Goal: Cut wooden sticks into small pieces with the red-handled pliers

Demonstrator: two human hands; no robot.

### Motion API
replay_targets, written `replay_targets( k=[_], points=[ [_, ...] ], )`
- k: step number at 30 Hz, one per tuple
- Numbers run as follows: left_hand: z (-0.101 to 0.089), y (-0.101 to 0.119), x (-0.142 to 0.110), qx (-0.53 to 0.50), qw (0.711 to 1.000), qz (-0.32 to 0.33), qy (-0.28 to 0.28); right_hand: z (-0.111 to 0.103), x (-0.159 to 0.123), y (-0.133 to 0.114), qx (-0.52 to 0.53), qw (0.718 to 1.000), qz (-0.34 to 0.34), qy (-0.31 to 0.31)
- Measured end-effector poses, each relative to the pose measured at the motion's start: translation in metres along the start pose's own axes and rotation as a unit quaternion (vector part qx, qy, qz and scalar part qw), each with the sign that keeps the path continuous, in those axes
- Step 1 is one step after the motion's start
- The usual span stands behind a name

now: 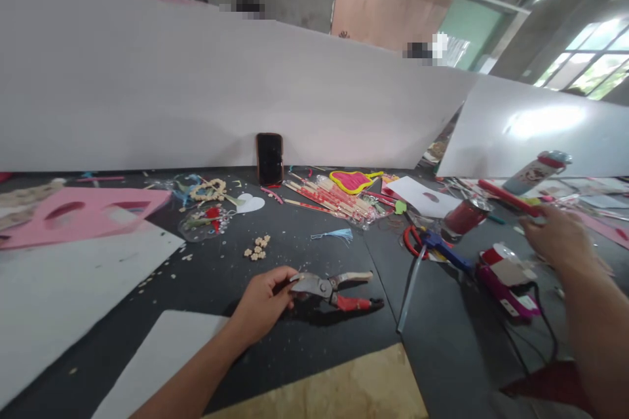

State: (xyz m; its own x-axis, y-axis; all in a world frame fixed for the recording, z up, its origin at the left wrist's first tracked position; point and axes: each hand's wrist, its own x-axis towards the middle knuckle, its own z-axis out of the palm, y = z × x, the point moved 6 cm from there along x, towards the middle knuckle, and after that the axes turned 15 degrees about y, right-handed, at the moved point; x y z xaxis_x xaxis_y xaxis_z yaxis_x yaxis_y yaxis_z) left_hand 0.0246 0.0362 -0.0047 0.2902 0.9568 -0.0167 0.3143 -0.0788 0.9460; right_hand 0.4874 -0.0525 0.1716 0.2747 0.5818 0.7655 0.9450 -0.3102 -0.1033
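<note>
My left hand (268,301) is closed on the blade end of a pair of pruning shears (324,287); their handles, one red and one pale, point right. Far to the right, my right hand (560,239) grips the near end of a slim red rod-like tool (508,198), its exact kind unclear. Just beyond my left hand lie small wooden flower-shaped pieces (257,248). A light-blue tassel (334,234) rests behind the shears. Between my hands sits a blue tool like a glue gun (447,250), beside a translucent stick (411,291).
A phone (270,158) leans upright against the white board (211,98). Red-patterned sticks (324,198) lie in front of it. To the right stand a red jar (464,219) and a bottle (538,171). A purple device (506,288) with a cable is near my right forearm. Cardboard (334,389) lies at the front.
</note>
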Motion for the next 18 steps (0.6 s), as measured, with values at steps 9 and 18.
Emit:
replay_targets(
  k=[9, 18],
  points=[
    [-0.001, 0.001, -0.001, -0.001, 1.0, 0.003, 0.002, 0.035, -0.096, -0.2, 0.183, 0.96, -0.156, -0.142],
    [0.002, -0.004, 0.004, -0.067, 0.998, -0.013, 0.015, 0.045, -0.13, -0.299, 0.347, 0.841, -0.217, -0.352]
  ],
)
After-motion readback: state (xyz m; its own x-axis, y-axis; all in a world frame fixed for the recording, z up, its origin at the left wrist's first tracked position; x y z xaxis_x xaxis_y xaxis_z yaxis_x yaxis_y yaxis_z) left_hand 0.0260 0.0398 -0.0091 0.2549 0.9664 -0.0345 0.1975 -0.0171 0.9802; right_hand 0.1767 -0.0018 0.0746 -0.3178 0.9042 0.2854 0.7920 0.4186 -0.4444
